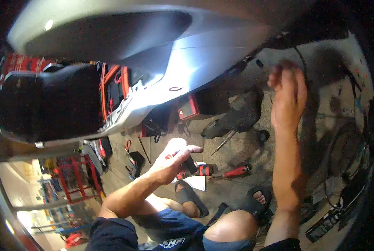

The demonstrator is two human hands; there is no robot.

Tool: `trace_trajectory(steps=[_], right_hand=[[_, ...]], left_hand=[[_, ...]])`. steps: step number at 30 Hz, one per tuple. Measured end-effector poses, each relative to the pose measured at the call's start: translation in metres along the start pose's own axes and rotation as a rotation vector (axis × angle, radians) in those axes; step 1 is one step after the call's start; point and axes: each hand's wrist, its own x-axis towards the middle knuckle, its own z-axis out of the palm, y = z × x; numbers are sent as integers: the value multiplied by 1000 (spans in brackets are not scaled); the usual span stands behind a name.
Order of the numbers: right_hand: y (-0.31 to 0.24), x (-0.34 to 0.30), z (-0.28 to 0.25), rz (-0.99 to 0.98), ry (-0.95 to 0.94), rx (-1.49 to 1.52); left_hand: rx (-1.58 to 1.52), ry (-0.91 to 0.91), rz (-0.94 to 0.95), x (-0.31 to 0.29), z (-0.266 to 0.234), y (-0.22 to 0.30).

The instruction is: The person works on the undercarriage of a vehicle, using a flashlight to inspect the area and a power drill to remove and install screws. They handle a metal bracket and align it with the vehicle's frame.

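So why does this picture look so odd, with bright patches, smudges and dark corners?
Head view: harsh glare whitens the glossy pale panel, while the black seat stays mostly dark; head view: the right hand is smeared, probably by motion, and the left hand is partly washed out; head view: the fisheye lens bends edges toward the rim, where the corners fall to black.

Left hand [174,161], centre of frame: fingers closed around a dark object [190,165]. Right hand [289,98], upper right: fingers loosely bent, tips blurred, nothing visible in grip. Pale curved panel [220,46] spans top. Red-handled screwdriver [238,171] lies on floor [245,152], lower centre-right. Red box [188,108]: near centre.
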Motion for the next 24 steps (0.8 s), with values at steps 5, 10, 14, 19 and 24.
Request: trace_trajectory(steps=[5,10,14,19,24], right_hand=[[33,-78,57,331,-181,-265],[46,-95,102,-97,-886,-740],[61,-86,122,-241,-957,-1097],[122,-118,115,385,-479,-844],[154,-167,91,464,-676,-910]], left_hand=[[-86,-97,45,-29,-8,-46],[-236,-259,261,-61,17,-83],[-360,-246,329,-75,19,-90],[-606,133,375,-80,-27,-89],[-1161,7,-40,-104,-56,-94]])
